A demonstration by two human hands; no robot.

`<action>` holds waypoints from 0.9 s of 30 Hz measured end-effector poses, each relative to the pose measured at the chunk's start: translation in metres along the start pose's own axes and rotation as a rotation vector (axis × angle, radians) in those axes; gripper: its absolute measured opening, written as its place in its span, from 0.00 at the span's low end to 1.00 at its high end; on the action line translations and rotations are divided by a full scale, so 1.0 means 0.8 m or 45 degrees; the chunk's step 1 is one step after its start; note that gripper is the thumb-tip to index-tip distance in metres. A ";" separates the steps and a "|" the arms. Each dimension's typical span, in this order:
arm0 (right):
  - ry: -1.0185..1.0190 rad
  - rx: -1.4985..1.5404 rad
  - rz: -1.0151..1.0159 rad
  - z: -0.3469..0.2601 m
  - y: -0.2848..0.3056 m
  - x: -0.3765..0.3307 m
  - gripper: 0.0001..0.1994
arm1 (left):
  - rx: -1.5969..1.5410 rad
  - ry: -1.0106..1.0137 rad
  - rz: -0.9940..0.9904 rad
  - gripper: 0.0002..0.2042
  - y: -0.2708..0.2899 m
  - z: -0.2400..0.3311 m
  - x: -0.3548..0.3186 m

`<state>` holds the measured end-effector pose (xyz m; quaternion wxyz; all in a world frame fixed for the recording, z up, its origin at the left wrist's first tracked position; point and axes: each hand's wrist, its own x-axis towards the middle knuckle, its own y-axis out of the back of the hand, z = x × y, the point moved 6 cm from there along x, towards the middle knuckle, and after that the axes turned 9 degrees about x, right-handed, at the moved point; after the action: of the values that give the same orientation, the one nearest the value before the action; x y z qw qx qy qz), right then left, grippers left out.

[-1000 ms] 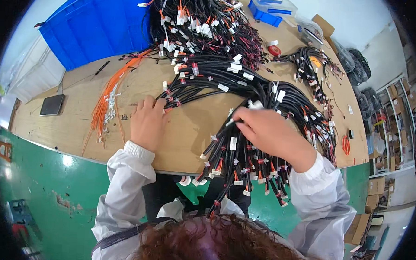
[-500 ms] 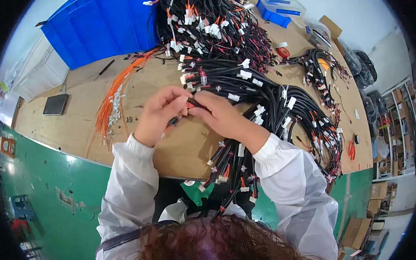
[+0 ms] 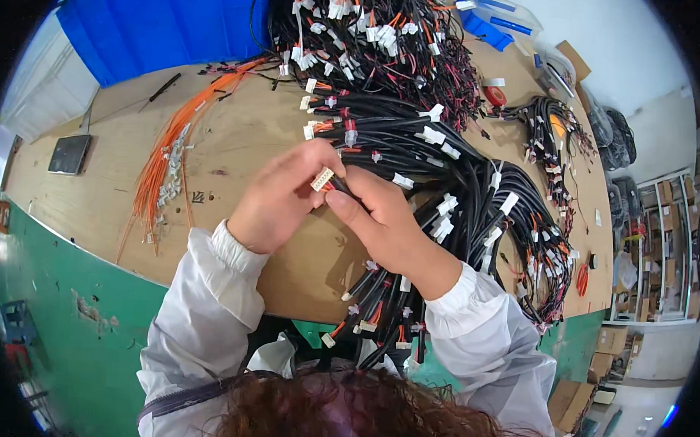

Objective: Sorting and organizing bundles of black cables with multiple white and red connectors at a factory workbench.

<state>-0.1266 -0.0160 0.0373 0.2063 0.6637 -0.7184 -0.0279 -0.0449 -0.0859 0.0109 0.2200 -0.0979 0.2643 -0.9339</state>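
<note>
A small white multi-pin connector (image 3: 322,179) with red and dark wires is held up between my hands, over the near middle of the table. My left hand (image 3: 282,196) has its fingers curled round the connector's side. My right hand (image 3: 385,220) pinches the cable just behind it, thumb toward the connector. Beyond and right of my hands lies a thick bundle of black cables (image 3: 461,172) with white labels and connectors. Several cable ends (image 3: 377,306) with white plugs hang over the table's near edge below my right hand.
Orange wires (image 3: 165,152) with white terminals lie to the left, near a dark pen (image 3: 165,87) and a black flat device (image 3: 70,154). A large cable heap (image 3: 373,48) fills the back beside a blue bin (image 3: 163,31). Red tape (image 3: 494,96) sits at back right.
The white connector has come into view between my fingers, where earlier dark and red wires showed. My hands stay close together, and the whole view has shifted slightly.
</note>
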 end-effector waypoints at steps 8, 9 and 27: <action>0.039 -0.058 -0.031 0.000 -0.004 -0.001 0.11 | -0.093 -0.018 -0.015 0.09 0.005 -0.008 0.002; 0.103 -0.063 -0.015 -0.002 -0.003 -0.001 0.11 | -0.106 -0.011 -0.047 0.09 0.003 -0.007 0.003; 0.053 0.048 -0.014 0.002 -0.005 -0.003 0.12 | -0.031 0.003 -0.052 0.11 -0.003 0.001 -0.002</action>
<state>-0.1230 -0.0144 0.0340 0.2084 0.6719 -0.7107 -0.0018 -0.0440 -0.0835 0.0131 0.1995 -0.1049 0.2740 -0.9349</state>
